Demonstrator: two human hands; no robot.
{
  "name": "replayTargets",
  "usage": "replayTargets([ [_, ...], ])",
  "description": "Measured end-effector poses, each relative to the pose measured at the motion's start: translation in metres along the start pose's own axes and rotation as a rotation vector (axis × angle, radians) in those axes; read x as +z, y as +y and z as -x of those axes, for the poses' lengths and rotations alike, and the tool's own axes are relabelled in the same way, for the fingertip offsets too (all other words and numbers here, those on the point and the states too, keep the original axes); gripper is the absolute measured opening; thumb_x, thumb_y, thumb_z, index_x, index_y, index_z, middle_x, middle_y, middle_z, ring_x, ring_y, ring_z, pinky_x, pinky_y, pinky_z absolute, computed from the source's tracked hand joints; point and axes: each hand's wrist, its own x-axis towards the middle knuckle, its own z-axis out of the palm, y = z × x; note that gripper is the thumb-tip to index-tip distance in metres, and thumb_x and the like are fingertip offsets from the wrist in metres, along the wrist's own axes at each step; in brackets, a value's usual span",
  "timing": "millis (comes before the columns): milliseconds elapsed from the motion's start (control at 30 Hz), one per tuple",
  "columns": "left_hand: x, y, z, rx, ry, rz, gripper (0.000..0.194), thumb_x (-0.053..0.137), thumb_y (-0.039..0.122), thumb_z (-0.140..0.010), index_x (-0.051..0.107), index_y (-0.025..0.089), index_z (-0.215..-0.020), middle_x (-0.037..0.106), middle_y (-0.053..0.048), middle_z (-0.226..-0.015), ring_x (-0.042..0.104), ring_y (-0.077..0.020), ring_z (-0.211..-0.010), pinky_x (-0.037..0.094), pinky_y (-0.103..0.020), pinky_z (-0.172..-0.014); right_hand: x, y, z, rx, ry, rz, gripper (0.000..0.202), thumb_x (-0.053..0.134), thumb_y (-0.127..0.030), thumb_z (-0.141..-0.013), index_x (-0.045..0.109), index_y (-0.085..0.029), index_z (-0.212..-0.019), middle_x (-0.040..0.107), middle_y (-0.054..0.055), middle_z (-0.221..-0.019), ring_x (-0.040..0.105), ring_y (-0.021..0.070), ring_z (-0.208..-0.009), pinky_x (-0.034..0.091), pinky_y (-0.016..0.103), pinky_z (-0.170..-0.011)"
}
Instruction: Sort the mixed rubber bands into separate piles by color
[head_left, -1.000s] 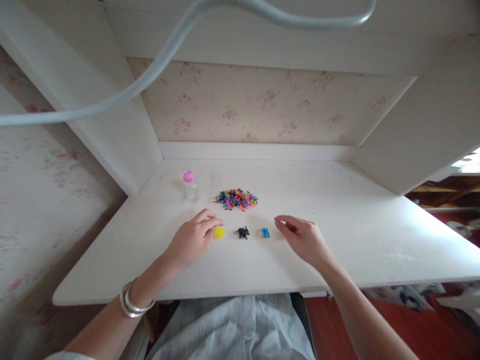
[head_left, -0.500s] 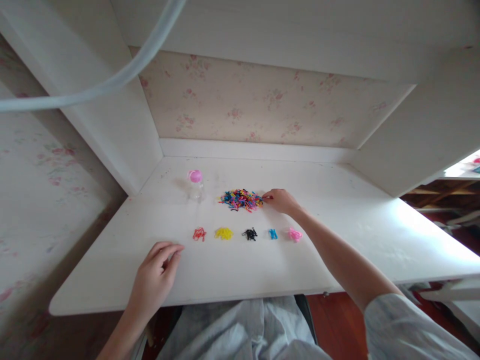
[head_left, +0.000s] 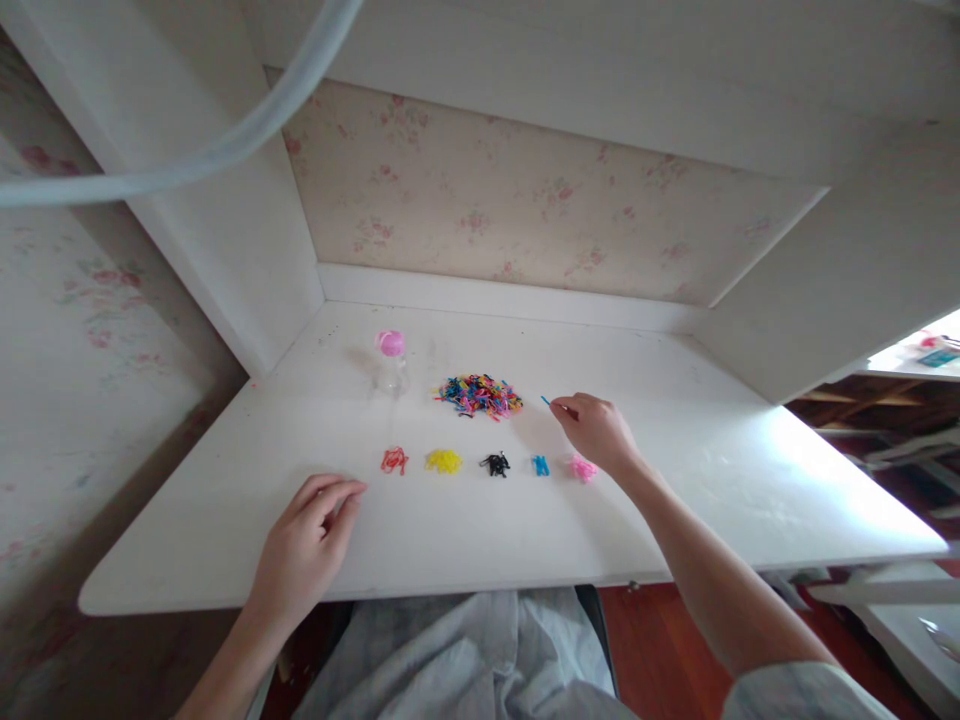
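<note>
My right hand (head_left: 598,428) pinches a thin blue pin-like piece (head_left: 546,400) between thumb and forefinger, raised right of a heaped pile of small mixed-colour pieces (head_left: 480,396). Nearer to me lies a row of sorted heaps: red (head_left: 394,460), yellow (head_left: 444,460), black (head_left: 495,464), blue (head_left: 540,465) and pink (head_left: 582,468). The pink heap is just below my right wrist. My left hand (head_left: 307,540) rests at the table's front left, fingers curled together and thumb against the forefinger, with nothing visible in them. The red heap is nearest to it.
A clear bottle (head_left: 391,376) with a pink cap (head_left: 390,343) stands behind and left of the mixed pile. The white table (head_left: 450,540) ends at a back panel and side walls. A pale curved tube (head_left: 247,140) crosses the upper left, close to the camera.
My right hand has drawn away from the mixed pile, to the right and slightly nearer, with a blue piece now showing in its fingertips. My left hand stays in place. The view has shifted slightly.
</note>
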Motion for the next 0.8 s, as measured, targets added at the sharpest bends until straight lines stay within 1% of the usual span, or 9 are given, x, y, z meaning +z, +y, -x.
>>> replayTargets([
  [67, 0.001, 0.001, 0.0, 0.002, -0.009, -0.01, 0.022, 0.049, 0.038, -0.087, 0.064, 0.022, -0.094, 0.059, -0.001, -0.098, 0.054, -0.0089, -0.064, 0.046, -0.021, -0.062, -0.002, -0.007, 0.029, 0.014, 0.039, -0.016, 0.031, 0.041, -0.034, -0.09, 0.071, -0.028, -0.087, 0.066, 0.0, -0.074, 0.057, 0.0121, -0.069, 0.032, 0.021, -0.06],
  [100, 0.001, 0.001, 0.0, 0.006, -0.015, -0.02, 0.023, 0.049, 0.038, -0.087, 0.064, 0.022, -0.094, 0.06, -0.001, -0.098, 0.055, -0.0091, -0.065, 0.046, -0.021, -0.062, -0.002, -0.011, 0.043, 0.021, 0.04, -0.029, 0.031, 0.041, -0.034, -0.091, 0.071, -0.029, -0.087, 0.065, -0.001, -0.072, 0.057, 0.0116, -0.067, 0.031, 0.021, -0.058],
  [167, 0.002, 0.002, 0.0, 0.019, -0.023, -0.047, 0.023, 0.048, 0.038, -0.088, 0.063, 0.022, -0.094, 0.06, -0.002, -0.098, 0.055, -0.0094, -0.065, 0.046, -0.021, -0.063, 0.002, -0.018, 0.068, 0.073, 0.049, -0.041, 0.031, 0.041, -0.035, -0.091, 0.071, -0.029, -0.086, 0.065, -0.001, -0.068, 0.056, 0.0108, -0.063, 0.03, 0.021, -0.056],
  [233, 0.002, 0.003, 0.0, 0.029, -0.024, -0.078, 0.023, 0.047, 0.038, -0.088, 0.063, 0.022, -0.095, 0.061, -0.002, -0.099, 0.055, -0.0095, -0.065, 0.047, -0.021, -0.064, 0.007, -0.024, 0.087, 0.135, 0.062, -0.036, 0.032, 0.04, -0.036, -0.092, 0.071, -0.029, -0.086, 0.066, -0.001, -0.07, 0.057, 0.0105, -0.062, 0.028, 0.022, -0.054],
  [300, 0.003, 0.003, 0.0, 0.032, -0.024, -0.099, 0.024, 0.047, 0.038, -0.088, 0.064, 0.023, -0.095, 0.061, -0.002, -0.099, 0.056, -0.0096, -0.065, 0.047, -0.021, -0.063, 0.012, -0.027, 0.098, 0.199, 0.062, -0.014, 0.031, 0.041, -0.037, -0.091, 0.071, -0.031, -0.088, 0.068, -0.001, -0.074, 0.057, 0.0106, -0.062, 0.027, 0.022, -0.053],
  [433, 0.002, 0.005, 0.0, 0.038, -0.04, -0.135, 0.025, 0.046, 0.039, -0.088, 0.064, 0.023, -0.095, 0.062, -0.002, -0.099, 0.057, -0.0097, -0.066, 0.048, -0.02, -0.062, 0.017, -0.031, 0.103, 0.267, -0.011, 0.016, 0.03, 0.043, -0.037, -0.09, 0.071, -0.032, -0.083, 0.07, -0.002, -0.079, 0.057, 0.0104, -0.059, 0.023, 0.023, -0.052],
  [600, 0.003, 0.006, 0.0, 0.046, -0.034, -0.174, 0.025, 0.046, 0.039, -0.088, 0.065, 0.024, -0.094, 0.063, -0.002, -0.098, 0.057, -0.0096, -0.063, 0.048, -0.02, -0.061, 0.017, -0.034, 0.099, 0.251, -0.066, 0.006, 0.029, 0.043, -0.036, -0.09, 0.07, -0.03, -0.079, 0.069, -0.001, -0.079, 0.057, 0.0104, -0.06, 0.022, 0.025, -0.051],
  [700, 0.004, 0.004, -0.001, 0.033, -0.04, -0.184, 0.024, 0.047, 0.039, -0.088, 0.065, 0.024, -0.094, 0.063, -0.002, -0.1, 0.058, -0.0097, -0.064, 0.048, -0.021, -0.062, 0.015, -0.034, 0.102, 0.224, -0.046, -0.01, 0.03, 0.043, -0.035, -0.09, 0.07, -0.03, -0.079, 0.068, -0.002, -0.076, 0.057, 0.0103, -0.06, 0.023, 0.024, -0.051],
  [800, 0.003, 0.004, -0.004, 0.047, -0.039, -0.144, 0.025, 0.047, 0.038, -0.088, 0.065, 0.023, -0.093, 0.063, -0.003, -0.1, 0.059, -0.011, -0.069, 0.049, -0.022, -0.067, 0.013, -0.032, 0.11, 0.23, 0.028, -0.044, 0.028, 0.043, -0.037, -0.091, 0.071, -0.032, -0.087, 0.069, -0.001, -0.078, 0.059, 0.0107, -0.06, 0.026, 0.022, -0.051],
])
